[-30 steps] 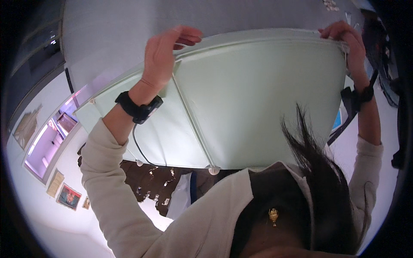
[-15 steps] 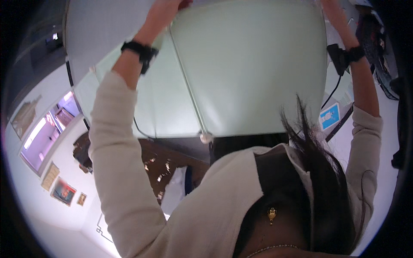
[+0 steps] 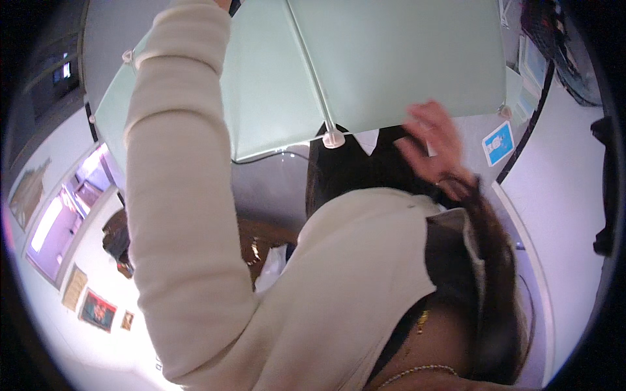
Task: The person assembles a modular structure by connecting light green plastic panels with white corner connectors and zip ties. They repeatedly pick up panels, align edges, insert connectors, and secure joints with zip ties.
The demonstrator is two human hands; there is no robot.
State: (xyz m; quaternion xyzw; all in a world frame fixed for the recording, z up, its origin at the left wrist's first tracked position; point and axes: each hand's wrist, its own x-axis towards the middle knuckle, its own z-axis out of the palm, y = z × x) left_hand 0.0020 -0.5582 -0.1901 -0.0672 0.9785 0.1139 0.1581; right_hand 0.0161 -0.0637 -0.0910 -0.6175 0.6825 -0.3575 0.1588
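Note:
A large pale green panelled unit (image 3: 404, 58), seemingly of plastic sheets joined by ribs, fills the top of the view. A whitish round corner connector (image 3: 334, 138) sits at the near end of one rib, and another connector (image 3: 505, 112) at the right corner. My left arm stretches up past the panels' left part; the hand itself is beyond the upper edge. My right hand (image 3: 435, 140), smeared a little by motion, is at the panel's near edge in front of my body. Its fingers are stretched out and nothing shows in them.
A blue and white picture card (image 3: 498, 144) is at the right, beside a dark strip. Dark bundled things (image 3: 561, 45) are at the upper right. To the left are small wall pictures (image 3: 98, 311) and a window-like opening (image 3: 68, 208). A thin black cable (image 3: 270, 155) runs below the panels.
My right hand has come off the panel's far right side and down to its near edge. My left arm reaches farther up, taking the hand out of view. The panels appear shifted upward.

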